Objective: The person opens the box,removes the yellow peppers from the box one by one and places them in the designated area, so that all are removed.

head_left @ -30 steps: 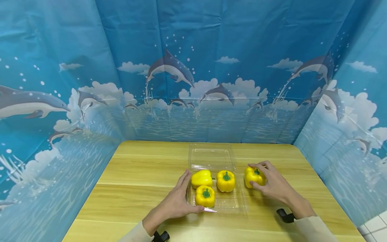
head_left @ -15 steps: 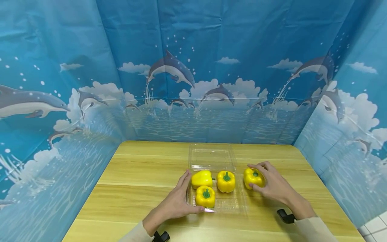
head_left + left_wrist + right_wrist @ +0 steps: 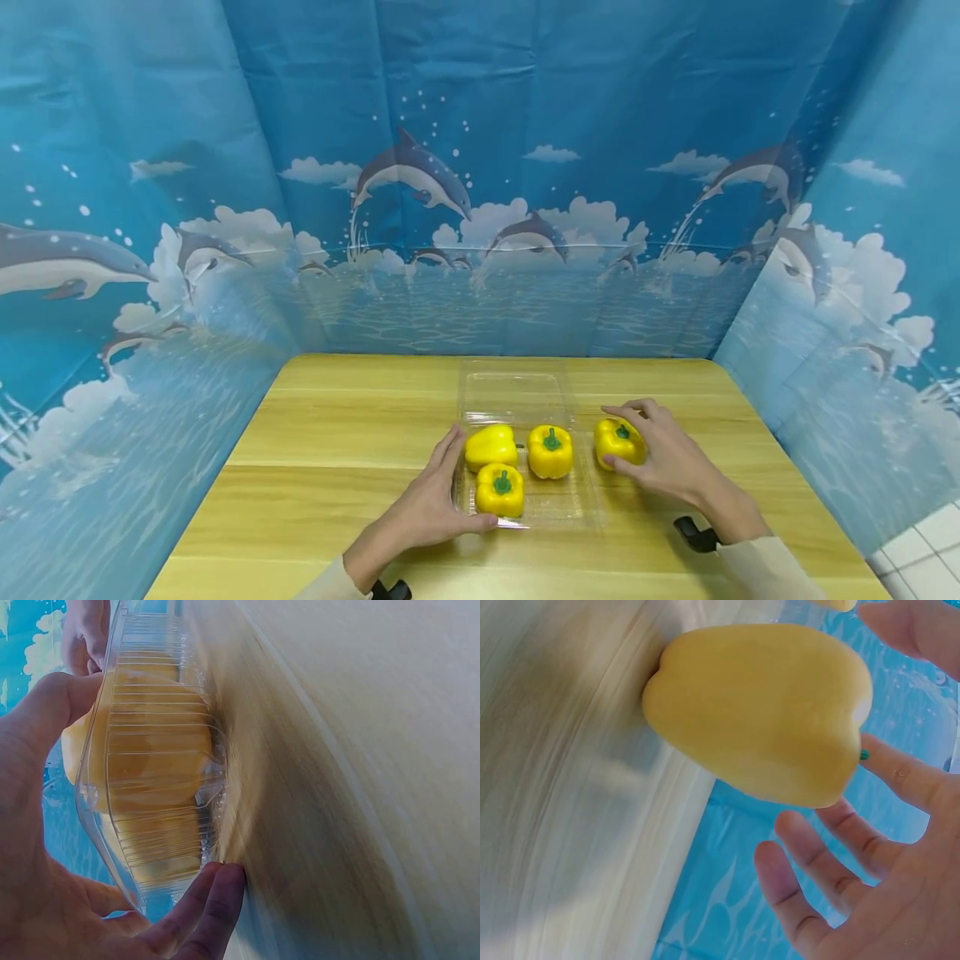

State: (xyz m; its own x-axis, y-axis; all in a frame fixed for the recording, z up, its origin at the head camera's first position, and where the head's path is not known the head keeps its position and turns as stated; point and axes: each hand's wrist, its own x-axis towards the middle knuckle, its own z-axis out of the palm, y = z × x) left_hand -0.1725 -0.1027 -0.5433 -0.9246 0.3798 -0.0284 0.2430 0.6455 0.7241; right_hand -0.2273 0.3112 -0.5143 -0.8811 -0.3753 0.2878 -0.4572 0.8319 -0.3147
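A clear plastic clamshell container (image 3: 558, 500) lies with its lid (image 3: 515, 392) folded back. Inside are a yellow bell pepper on its side (image 3: 489, 447) and two stem-up ones, a front pepper (image 3: 500, 492) and a right-hand pepper (image 3: 550, 454). My left hand (image 3: 431, 500) holds the container's near left corner, thumb along the front rim, fingers down the left wall. To the right of the container, my right hand (image 3: 663, 450) holds another yellow bell pepper (image 3: 617, 443) between thumb and fingers. In the right wrist view, that pepper (image 3: 757, 712) sits low at the wooden surface, other fingers off it.
The wooden table (image 3: 337, 417) has rounded far corners. A blue curtain (image 3: 480, 308) printed with dolphins stands close behind it and along both sides. White floor tiles (image 3: 926, 546) show at the lower right.
The head view has shifted slightly. The pepper in my right hand has turned a little, its stem now tipped more toward me. My left hand stays at the container.
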